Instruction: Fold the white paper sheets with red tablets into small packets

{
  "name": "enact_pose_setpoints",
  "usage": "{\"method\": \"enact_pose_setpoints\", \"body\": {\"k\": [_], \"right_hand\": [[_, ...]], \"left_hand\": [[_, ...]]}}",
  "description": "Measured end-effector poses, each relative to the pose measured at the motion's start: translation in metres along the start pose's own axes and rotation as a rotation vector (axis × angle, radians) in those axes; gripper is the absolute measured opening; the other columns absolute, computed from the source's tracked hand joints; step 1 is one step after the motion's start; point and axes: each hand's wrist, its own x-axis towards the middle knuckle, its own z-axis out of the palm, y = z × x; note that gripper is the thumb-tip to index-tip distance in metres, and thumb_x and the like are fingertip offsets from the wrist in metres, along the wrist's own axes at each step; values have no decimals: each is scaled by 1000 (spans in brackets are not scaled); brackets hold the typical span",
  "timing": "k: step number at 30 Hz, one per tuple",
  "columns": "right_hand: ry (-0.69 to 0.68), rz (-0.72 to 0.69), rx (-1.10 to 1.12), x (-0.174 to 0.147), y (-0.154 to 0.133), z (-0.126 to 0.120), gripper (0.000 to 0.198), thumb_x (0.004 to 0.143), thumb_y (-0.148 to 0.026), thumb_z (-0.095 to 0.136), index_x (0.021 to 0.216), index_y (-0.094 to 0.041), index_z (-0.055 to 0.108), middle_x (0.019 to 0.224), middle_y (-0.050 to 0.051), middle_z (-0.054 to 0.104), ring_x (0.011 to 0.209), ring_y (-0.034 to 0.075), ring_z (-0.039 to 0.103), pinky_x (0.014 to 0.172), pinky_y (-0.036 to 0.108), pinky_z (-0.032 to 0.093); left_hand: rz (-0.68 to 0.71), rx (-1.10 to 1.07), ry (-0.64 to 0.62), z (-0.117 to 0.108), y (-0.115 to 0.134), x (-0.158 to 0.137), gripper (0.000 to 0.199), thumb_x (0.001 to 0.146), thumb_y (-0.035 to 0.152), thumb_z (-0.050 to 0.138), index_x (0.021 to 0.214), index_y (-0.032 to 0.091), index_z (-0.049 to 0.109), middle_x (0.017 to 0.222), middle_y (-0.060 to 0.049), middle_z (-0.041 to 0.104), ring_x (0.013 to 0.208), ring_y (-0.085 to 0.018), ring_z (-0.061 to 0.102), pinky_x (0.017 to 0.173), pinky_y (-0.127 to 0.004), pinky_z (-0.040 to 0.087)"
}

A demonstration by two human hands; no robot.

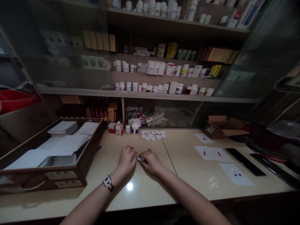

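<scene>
Between my two hands is a small folded white paper packet, just above the counter. The fingers of my right hand are closed on it from the right. My left hand, with a watch on its wrist, pinches at the packet's left edge, its fingers curled. Behind the hands lies a cluster of folded white paper packets. Beside that cluster stand a white jar with a dark label, a small white bottle and an opened small box.
An open wooden drawer with stacked white papers sits at left. On the right, white paper sheets bear red pills, near a black phone and an open cardboard box. Shelves of medicine bottles rise behind the counter.
</scene>
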Motion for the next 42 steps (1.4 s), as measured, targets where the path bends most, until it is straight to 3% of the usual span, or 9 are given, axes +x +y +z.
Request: {"method": "enact_pose_setpoints", "body": {"k": [4,10,13,17,23,27,33,38,42], "right_hand": [[56,146,-82,11,31,-25,12,77,-24,62,88,-20,65,85,6,69,82,20,58,82,30,36],[130,466,-276,21,135,-68,15,78,-24,60,90,-18,65,90,7,69,82,20,59,70,25,35],[132,579,-345,19,177,-71,13,80,-23,58,87,-17,67,91,9,70,84,19,60,69,25,35],[136,641,-346,18,204,-62,16,81,-22,56,88,-14,67,91,11,70,81,20,61,66,25,35],[133,618,-356,21,204,-59,18,84,-21,52,90,-16,68,93,8,69,85,18,61,73,24,38],[157,557,-381,10,188,-69,24,86,-20,48,100,-15,67,117,11,62,106,18,55,89,25,36],[63,534,-401,-68,157,-94,32,82,-9,41,103,-12,65,101,10,66,96,19,58,89,27,36],[-2,580,-438,-154,151,-126,27,83,-18,44,100,-13,65,103,11,61,92,21,57,83,28,39],[7,675,-457,-195,152,-145,29,86,-23,44,102,-14,65,106,12,60,97,22,56,86,30,39]], "left_hand": [[20,-17,10,0,-2,0,22,79,13,51,92,17,68,108,-12,58,108,-27,48,97,-44,40],[24,-30,-9,5,2,0,21,78,15,51,90,18,69,109,-12,58,109,-28,48,96,-45,41],[36,-23,-22,7,4,0,22,79,14,49,90,17,68,109,-13,58,109,-28,48,95,-45,41],[44,-27,-6,5,2,2,22,79,14,49,89,16,68,108,-13,58,109,-28,49,95,-45,42],[67,-21,14,6,-1,2,22,81,16,48,89,16,68,108,-13,58,108,-28,50,93,-46,44],[80,-16,25,9,-3,2,22,81,16,48,90,16,68,107,-13,59,108,-28,50,92,-46,45],[147,43,7,7,2,-3,24,83,19,47,99,16,65,112,-14,59,110,-29,49,94,-48,43],[335,43,-200,30,49,-1,33,85,29,51,114,17,58,125,-15,53,116,-31,46,96,-50,41],[502,-41,-391,76,114,37,32,88,29,45,115,16,57,128,-14,51,119,-27,45,101,-44,38]]}}
